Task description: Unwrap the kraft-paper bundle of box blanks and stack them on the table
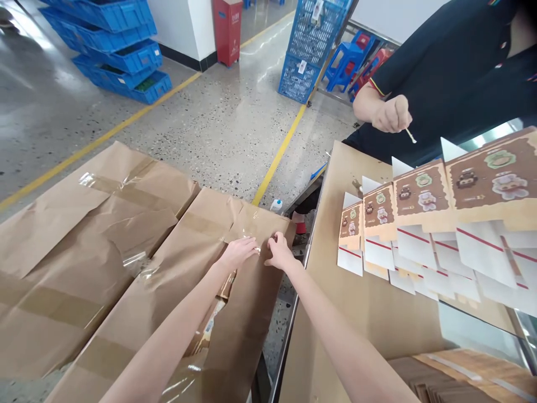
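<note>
My left hand (240, 251) rests palm down on the top of a large bundle wrapped in brown paper (197, 268), near a strip of clear tape (247, 224). My right hand (279, 252) is beside it at the bundle's far right corner, fingers curled on the paper's edge. The wrapping is torn open below my left forearm, and printed card shows in the gap (212, 322). A second wrapped bundle (84, 224) lies to the left.
A paper-covered table (361, 313) at right carries a row of flat printed cartons (423, 218). A person in a dark shirt stands behind it, their hand (392, 115) holding a thin stick. Blue crates (121, 56) and blue stools (348, 61) stand on the floor.
</note>
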`<state>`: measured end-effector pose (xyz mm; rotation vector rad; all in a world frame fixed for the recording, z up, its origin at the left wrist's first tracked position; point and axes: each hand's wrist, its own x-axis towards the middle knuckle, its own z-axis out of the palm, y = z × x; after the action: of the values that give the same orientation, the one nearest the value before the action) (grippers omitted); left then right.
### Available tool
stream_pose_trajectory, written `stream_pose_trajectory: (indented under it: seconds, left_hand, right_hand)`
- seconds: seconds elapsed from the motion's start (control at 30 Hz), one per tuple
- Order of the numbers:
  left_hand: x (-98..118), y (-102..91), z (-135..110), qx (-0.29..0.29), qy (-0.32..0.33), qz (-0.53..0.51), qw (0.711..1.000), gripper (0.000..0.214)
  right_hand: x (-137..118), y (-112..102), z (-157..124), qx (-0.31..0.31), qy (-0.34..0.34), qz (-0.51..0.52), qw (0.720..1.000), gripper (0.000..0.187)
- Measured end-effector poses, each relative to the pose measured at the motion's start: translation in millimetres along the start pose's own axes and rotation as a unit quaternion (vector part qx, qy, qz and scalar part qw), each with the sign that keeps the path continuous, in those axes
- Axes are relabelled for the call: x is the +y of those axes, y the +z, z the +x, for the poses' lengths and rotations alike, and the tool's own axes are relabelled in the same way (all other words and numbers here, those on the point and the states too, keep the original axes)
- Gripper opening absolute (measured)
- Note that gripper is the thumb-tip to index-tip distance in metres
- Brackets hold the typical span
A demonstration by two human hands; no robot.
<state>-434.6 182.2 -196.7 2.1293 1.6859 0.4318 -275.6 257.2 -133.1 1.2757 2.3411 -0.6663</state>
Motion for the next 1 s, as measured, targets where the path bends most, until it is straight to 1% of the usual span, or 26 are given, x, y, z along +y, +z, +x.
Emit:
stream_pose_trajectory:
  seconds: [0.1,0.17,0.23,0.3,0.47,0.57,0.67,0.83,1.0]
  left_hand:
    - [-7.2,-13.0,1.1,-0.022,0.076,-0.002,0.997,0.026]
    - [-12.0,-19.0,2.3,-0.028,0.104,0.006,0.994,0.034]
    - [-14.2,-20.6,3.2,-0.036,0.132,0.017,0.991,0.042]
    - [-12.9,-17.5,4.4,-0.045,0.155,0.033,0.986,0.044]
    - [-1.0,-1.2,13.8,-0.058,0.155,0.086,0.982,0.023]
    - [2.8,1.6,21.8,-0.085,0.181,0.096,0.975,0.016]
    - [-1.0,-3.9,30.2,-0.112,0.218,0.082,0.966,0.015]
    - [-12.9,-18.3,44.3,-0.167,0.279,0.05,0.944,0.018]
    - [-11.2,-23.7,43.3,-0.181,0.27,0.054,0.944,0.013]
  right_hand:
    - [-2.6,-1.5,-1.2,-0.01,0.013,-0.015,1.0,0.033]
    - [-2.8,-1.9,0.1,-0.014,0.017,-0.023,0.999,0.032]
    - [-2.2,-1.8,2.2,-0.017,0.017,-0.031,0.999,0.031]
    - [-1.7,-1.7,4.1,-0.019,0.017,-0.036,0.999,0.032]
    - [-2.6,-3.9,5.8,-0.021,0.021,-0.045,0.999,0.032]
    - [-3.8,-6.5,6.2,-0.024,0.028,-0.051,0.998,0.032]
    - [-3.8,-6.7,7.5,-0.028,0.029,-0.056,0.998,0.03]
    - [-0.8,-3.0,11.1,-0.03,0.019,-0.061,0.998,0.028]
    - [-2.0,-2.1,9.0,-0.018,0.0,-0.068,0.998,0.026]
